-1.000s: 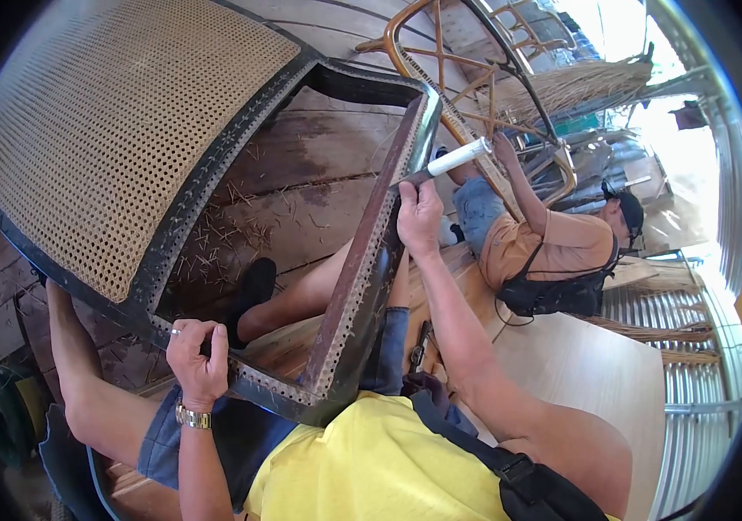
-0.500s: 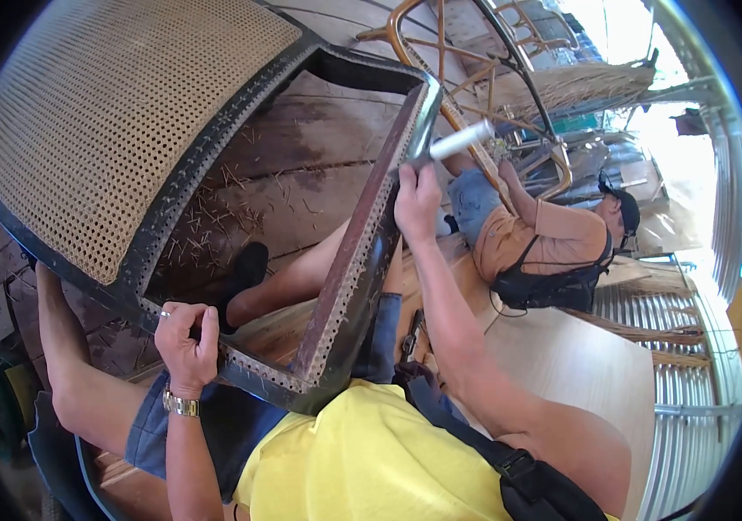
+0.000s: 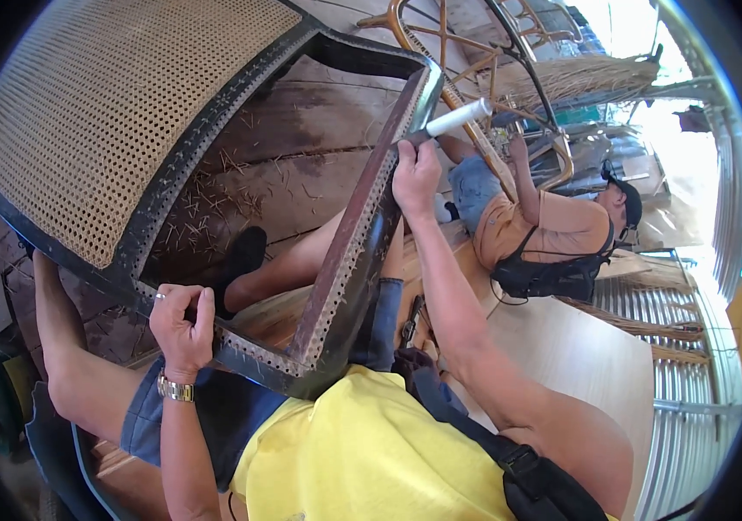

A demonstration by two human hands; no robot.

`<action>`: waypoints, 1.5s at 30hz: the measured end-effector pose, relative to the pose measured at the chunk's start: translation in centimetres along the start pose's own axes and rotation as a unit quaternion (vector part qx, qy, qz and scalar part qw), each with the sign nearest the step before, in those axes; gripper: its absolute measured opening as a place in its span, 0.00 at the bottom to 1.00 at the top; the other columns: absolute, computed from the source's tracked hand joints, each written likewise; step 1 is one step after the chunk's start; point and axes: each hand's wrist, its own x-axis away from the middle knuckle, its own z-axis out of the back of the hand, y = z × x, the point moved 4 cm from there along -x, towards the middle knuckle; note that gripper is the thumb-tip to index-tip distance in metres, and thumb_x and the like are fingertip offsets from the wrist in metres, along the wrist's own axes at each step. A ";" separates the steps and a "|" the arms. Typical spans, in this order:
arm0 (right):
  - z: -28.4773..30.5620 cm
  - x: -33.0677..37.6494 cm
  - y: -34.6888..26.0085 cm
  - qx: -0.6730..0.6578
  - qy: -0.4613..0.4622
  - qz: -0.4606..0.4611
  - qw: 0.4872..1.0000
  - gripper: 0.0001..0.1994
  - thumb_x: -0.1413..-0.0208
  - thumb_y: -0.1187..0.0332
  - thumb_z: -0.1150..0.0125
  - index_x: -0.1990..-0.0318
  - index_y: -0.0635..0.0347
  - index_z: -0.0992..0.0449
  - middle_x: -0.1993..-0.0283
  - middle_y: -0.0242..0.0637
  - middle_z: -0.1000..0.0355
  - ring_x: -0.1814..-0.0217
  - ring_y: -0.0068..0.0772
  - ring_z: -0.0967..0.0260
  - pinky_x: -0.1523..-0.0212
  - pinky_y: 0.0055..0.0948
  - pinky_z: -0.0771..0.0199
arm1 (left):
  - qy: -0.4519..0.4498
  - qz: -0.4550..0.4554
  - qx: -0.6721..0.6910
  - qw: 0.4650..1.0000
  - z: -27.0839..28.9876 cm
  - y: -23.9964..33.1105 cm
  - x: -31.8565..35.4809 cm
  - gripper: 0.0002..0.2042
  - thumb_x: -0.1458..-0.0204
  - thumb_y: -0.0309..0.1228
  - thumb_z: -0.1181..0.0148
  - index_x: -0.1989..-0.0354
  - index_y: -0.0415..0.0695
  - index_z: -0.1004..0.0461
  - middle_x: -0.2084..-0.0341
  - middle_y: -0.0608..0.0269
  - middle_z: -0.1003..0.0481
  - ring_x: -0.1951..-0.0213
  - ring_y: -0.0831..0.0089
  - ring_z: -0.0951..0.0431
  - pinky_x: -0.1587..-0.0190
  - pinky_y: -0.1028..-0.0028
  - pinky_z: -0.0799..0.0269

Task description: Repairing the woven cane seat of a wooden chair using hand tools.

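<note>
Across my lap lies a dark chair frame [image 3: 378, 247] with a row of small drilled holes along its inner edges. A tan woven cane panel [image 3: 154, 95] fills its far left part; the near section is open. My left hand [image 3: 182, 330], with a ring and a wristwatch, is closed around the frame's near left rail. My right hand [image 3: 417, 174] is closed at the right rail, near its far corner. From its top juts a white cylindrical tool [image 3: 459, 116] with a dark end beside my fingers. Its exact kind I cannot make out.
Cane scraps [image 3: 215, 208] litter the wooden floor boards [image 3: 319, 113]. At the right another person [image 3: 553, 226] sits beside a bent rattan chair frame [image 3: 479, 130]. A pale board [image 3: 571, 365] lies at my right, near bundles of cane strips [image 3: 571, 82].
The chair frame has shifted very slightly, its near edge moving away from me. Both hands have moved a little with it, keeping their grips. The other person's arm has moved up.
</note>
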 end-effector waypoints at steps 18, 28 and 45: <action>0.3 1.8 -2.2 -0.035 0.008 0.039 0.999 0.08 0.35 0.67 0.42 0.57 0.64 0.27 0.65 0.49 0.24 0.62 0.46 0.25 0.56 0.39 0.28 | 0.004 0.005 -0.008 1.000 0.1 0.2 -0.4 0.05 0.47 0.27 0.34 0.71 0.40 0.22 0.77 0.58 0.27 0.73 0.65 0.27 0.71 0.69 0.33; 1.1 4.3 -4.0 -0.030 0.004 0.084 0.996 0.08 0.36 0.68 0.41 0.61 0.65 0.28 0.67 0.52 0.26 0.63 0.52 0.27 0.58 0.40 0.28 | 0.018 0.001 -0.020 1.000 0.3 -0.1 -0.1 0.05 0.47 0.28 0.34 0.71 0.40 0.21 0.76 0.58 0.26 0.73 0.65 0.26 0.70 0.68 0.32; 0.7 5.1 -3.5 -0.015 -0.037 0.063 0.997 0.09 0.36 0.68 0.44 0.58 0.66 0.28 0.65 0.55 0.26 0.61 0.55 0.27 0.56 0.41 0.28 | 0.015 0.018 -0.020 1.000 0.2 -0.2 -0.2 0.06 0.47 0.29 0.34 0.71 0.40 0.21 0.77 0.58 0.26 0.73 0.65 0.26 0.70 0.68 0.32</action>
